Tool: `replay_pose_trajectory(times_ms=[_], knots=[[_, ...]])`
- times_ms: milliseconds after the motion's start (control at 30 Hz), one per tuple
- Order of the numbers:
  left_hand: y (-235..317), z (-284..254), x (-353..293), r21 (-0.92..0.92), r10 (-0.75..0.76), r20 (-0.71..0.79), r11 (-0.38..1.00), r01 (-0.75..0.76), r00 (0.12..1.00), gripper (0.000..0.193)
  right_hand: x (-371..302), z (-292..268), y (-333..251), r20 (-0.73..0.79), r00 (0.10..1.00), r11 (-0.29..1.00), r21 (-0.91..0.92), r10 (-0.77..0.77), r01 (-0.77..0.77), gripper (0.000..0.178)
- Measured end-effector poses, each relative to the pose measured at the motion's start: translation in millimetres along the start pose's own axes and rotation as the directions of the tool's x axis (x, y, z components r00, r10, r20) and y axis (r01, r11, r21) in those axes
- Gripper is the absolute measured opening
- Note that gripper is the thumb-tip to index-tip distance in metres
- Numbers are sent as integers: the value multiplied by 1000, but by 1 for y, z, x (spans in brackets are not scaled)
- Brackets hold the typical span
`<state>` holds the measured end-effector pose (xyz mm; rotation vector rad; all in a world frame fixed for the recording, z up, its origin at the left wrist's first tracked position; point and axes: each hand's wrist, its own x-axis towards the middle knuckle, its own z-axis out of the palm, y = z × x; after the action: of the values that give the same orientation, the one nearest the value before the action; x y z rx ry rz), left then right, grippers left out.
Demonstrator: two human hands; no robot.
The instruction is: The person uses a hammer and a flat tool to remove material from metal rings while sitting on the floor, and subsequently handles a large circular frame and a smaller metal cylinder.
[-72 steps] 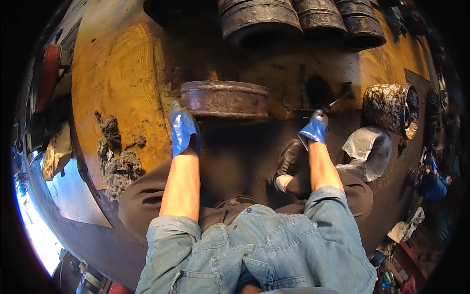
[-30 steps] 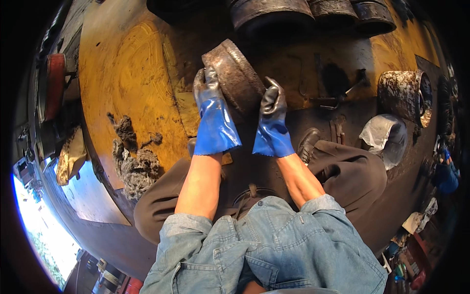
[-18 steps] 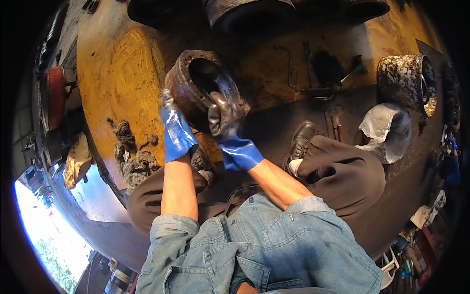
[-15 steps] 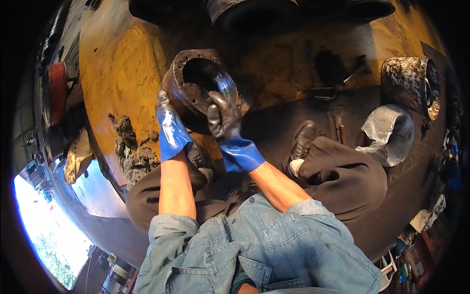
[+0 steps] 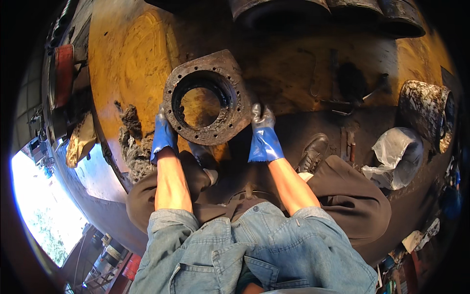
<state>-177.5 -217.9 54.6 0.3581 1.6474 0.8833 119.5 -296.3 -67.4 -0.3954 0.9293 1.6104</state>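
A heavy, dirty metal housing (image 5: 239, 113) stands in front of me, its round bore and ring of bolt holes facing up. One side of its flange runs out to a corner at the far end. My left hand (image 5: 164, 134), in a blue glove with a dark, greasy palm, grips the housing's left edge; its fingers are partly hidden by the rim. My right hand (image 5: 264, 131), gloved alike, holds the right side, with some fingers hidden behind the metal. Through the bore shows the yellow, oil-stained floor.
Grey rags (image 5: 134, 152) lie at left, near a red part (image 5: 63, 76). Large dark cylinders (image 5: 279, 12) stand at the far side. Hand tools (image 5: 338, 105) are on the floor at right, beside a scaly cylinder (image 5: 421, 105) and a plastic-wrapped ring (image 5: 399, 154). My shoes flank the work.
The housing has been turned and tipped, so its holed flange now faces me fully. My right hand has moved from its near face to its right side. The view has shifted slightly.
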Motion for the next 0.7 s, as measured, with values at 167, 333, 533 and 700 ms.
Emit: replay_pose_trajectory(times_ms=[167,333,533,700], knots=[[-11,-25,4,777,213,12,613,-143,977,47,48,-26,-2,-45,992,959,-263,-118,102,39],[-15,-13,9,724,228,-147,687,-52,962,42,37,-70,-4,-120,991,947,-322,-52,11,37],[-22,-59,64,951,182,-208,267,155,961,44,-6,-117,8,-185,973,985,-79,136,-152,34],[6,-13,100,-18,94,-101,995,-96,990,45,-12,-160,19,-266,963,744,-637,34,-202,37]])
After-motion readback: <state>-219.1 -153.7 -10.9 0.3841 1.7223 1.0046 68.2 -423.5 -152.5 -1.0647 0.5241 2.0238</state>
